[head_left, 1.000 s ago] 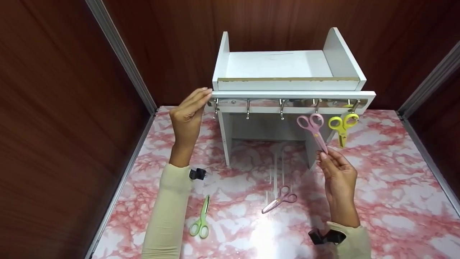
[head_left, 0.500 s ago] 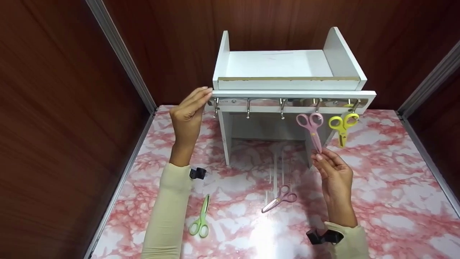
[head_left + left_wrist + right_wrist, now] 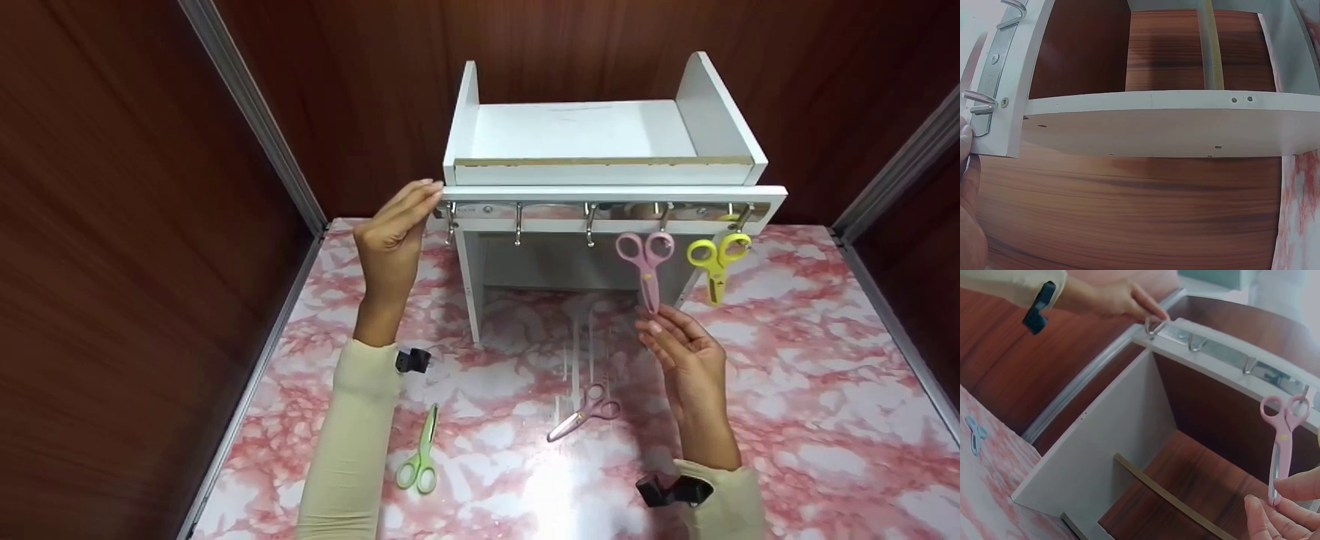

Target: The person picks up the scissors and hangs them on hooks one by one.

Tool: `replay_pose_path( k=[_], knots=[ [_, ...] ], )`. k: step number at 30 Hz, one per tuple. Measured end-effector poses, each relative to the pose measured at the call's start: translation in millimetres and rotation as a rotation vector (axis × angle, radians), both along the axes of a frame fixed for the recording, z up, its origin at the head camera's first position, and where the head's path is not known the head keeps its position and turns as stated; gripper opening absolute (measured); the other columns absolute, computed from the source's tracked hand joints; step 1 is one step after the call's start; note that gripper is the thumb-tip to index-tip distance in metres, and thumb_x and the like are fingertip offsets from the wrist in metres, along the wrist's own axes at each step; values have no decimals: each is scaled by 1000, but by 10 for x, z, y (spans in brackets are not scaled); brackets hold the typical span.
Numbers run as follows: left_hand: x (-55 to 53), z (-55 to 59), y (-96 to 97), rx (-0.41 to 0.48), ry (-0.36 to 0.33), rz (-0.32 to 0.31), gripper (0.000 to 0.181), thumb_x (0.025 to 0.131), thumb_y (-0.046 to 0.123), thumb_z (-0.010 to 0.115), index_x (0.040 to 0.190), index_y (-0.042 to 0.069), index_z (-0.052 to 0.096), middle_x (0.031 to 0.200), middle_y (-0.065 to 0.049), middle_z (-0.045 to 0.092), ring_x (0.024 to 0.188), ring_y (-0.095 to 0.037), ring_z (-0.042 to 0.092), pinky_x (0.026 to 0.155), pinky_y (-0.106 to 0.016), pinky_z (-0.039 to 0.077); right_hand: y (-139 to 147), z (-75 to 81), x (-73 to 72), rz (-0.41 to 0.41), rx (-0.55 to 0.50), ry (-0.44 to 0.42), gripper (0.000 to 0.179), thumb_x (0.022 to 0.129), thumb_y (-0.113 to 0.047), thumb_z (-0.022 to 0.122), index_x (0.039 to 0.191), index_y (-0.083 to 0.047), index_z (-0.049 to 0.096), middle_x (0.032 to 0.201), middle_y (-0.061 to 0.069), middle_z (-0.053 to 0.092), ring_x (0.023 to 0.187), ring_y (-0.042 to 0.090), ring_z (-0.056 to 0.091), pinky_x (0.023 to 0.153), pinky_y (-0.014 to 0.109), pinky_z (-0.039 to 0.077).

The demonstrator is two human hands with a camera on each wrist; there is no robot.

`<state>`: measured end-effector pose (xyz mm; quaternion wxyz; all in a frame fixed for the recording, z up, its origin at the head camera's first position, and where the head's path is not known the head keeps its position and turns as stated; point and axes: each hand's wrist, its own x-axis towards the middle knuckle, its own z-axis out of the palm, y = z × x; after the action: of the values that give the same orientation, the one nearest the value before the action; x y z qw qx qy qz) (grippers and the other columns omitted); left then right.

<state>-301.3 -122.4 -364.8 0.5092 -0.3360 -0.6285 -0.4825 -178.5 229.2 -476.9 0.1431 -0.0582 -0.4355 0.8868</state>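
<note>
My right hand (image 3: 691, 367) pinches the blade end of pink scissors (image 3: 649, 271) between thumb and fingers, handles upward. Their right finger loop sits over the tip of the fourth hook (image 3: 664, 216) on the white hook rail (image 3: 551, 226). Beside them, yellow scissors (image 3: 718, 261) hang from the rightmost hook, blades down. With fingers fairly straight, my left hand (image 3: 394, 244) touches the rail's left end. In the left wrist view, only part of this hand (image 3: 968, 225) shows, fingertips right at the rail's end.
The rail fronts a white shelf unit (image 3: 604, 176) with raised sides. On the pink marbled table (image 3: 495, 465) lie a second pair of pink scissors (image 3: 585, 414) and green scissors (image 3: 420, 454). Brown wood-grain panels (image 3: 150, 225) enclose the table.
My right hand has moved left, swinging the pink scissors' blades leftward until they point nearly straight down. Their loops stay by the fourth hook. My left hand holds its place.
</note>
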Motion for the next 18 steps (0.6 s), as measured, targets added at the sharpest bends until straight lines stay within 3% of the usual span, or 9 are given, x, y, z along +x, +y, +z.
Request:
replay_pose_path(
  k=[18],
  knots=[
    [6, 3, 6, 6, 4, -12, 17, 85, -11, 74, 99, -3, 79, 105, -13, 76, 102, -32, 72, 94, -38, 60, 19, -91, 11, 1, 26, -10, 35, 93, 11, 65, 127, 14, 59, 110, 20, 74, 91, 24, 74, 80, 28, 63]
  ],
)
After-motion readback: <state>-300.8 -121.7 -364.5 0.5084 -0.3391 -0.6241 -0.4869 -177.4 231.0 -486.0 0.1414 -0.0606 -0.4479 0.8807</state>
